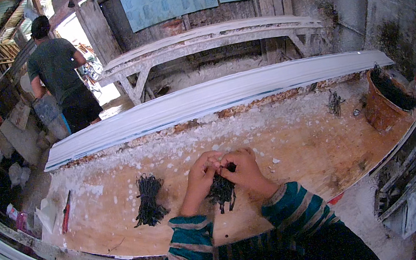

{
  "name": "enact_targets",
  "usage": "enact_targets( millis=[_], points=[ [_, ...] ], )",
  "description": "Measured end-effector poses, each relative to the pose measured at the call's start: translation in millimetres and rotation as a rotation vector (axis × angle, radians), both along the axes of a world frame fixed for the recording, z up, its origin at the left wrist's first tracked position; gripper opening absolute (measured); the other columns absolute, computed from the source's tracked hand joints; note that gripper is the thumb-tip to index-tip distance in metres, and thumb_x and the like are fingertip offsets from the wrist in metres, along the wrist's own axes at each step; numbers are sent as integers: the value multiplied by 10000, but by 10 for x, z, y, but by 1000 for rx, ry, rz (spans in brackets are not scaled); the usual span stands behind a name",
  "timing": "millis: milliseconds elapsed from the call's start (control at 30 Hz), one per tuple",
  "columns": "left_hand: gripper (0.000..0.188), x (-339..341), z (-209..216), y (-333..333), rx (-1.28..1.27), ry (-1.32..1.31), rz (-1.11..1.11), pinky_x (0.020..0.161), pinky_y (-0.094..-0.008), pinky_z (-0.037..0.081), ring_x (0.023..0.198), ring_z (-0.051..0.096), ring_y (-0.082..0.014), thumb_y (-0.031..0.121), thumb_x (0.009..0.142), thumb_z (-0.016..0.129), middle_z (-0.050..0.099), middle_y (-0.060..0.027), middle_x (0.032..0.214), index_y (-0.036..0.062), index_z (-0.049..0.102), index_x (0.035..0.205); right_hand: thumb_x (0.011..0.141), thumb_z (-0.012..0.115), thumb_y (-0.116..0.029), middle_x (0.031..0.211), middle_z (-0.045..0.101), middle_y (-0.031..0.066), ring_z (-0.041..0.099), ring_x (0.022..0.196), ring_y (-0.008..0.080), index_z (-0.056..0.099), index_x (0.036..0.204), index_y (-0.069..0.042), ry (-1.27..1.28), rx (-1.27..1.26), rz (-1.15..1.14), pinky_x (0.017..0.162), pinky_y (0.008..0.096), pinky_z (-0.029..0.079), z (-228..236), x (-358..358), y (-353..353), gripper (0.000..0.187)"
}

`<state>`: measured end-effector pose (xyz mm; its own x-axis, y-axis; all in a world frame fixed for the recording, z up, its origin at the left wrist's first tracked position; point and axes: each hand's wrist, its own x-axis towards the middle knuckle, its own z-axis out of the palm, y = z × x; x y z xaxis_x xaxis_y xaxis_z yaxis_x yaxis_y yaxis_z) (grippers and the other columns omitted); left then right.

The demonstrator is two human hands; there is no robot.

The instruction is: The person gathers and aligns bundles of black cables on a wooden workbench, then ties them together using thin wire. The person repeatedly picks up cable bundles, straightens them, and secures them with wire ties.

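Observation:
Both of my hands are closed around the upper end of a small bundle of black strips (pixel 221 193), just above the wooden tabletop. My left hand (pixel 199 179) pinches it from the left, thumb and fingertips at the top. From the other side my right hand (pixel 247 170) grips it, its fingertips meeting the left ones. The strips' loose ends hang down between my wrists. To the left of my hands lies a second bundle of black strips (pixel 149 200), gathered at its middle. What ties or joins the strips in my hands is hidden by my fingers.
A long white moulding (pixel 213 99) runs along the table's far edge. At the right stands a brown bucket (pixel 382 109) of black strips, beside a small loose clump (pixel 334 103). A red-handled cutting tool (pixel 66 213) lies far left. A person (pixel 59 72) stands beyond, back turned.

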<state>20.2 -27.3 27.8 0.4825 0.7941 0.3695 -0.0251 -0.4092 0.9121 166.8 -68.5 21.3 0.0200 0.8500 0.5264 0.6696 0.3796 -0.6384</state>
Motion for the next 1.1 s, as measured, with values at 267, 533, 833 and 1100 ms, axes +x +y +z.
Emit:
enact_targets(
  millis=[267, 533, 833, 1100],
  points=[
    [207, -10, -75, 45, 99, -20, -9, 713, -241, 442, 763, 531, -114, 7, 878, 458, 561, -42, 928, 32, 534, 1069, 683, 673, -186, 725, 602, 23, 537, 791, 225, 595, 707, -108, 64, 38, -10, 851, 411, 300, 1, 13, -6, 112],
    [195, -47, -36, 46, 161, 9, 125, 728, -255, 448, 775, 541, -132, 80, 886, 481, 568, -54, 960, 23, 546, 1061, 694, 673, -191, 852, 596, 19, 525, 913, 228, 615, 796, -151, -53, 126, -64, 906, 476, 258, 40, -20, -26, 124],
    [174, 25, -23, -3, 235, -8, 137, 751, -288, 443, 820, 546, -179, 88, 867, 524, 577, -86, 913, 21, 573, 1020, 703, 673, -250, 982, 555, -18, 409, 1114, 259, 642, 827, -194, -191, 110, -120, 965, 608, 147, 4, 0, -46, 139],
    [175, 48, -67, -26, 209, -44, 158, 794, -280, 434, 864, 541, -158, 120, 849, 564, 561, -53, 883, 28, 554, 997, 699, 676, -254, 1026, 552, -25, 383, 1145, 273, 649, 819, -202, -205, 12, -143, 943, 647, 126, -29, -9, -16, 133]
  ],
)
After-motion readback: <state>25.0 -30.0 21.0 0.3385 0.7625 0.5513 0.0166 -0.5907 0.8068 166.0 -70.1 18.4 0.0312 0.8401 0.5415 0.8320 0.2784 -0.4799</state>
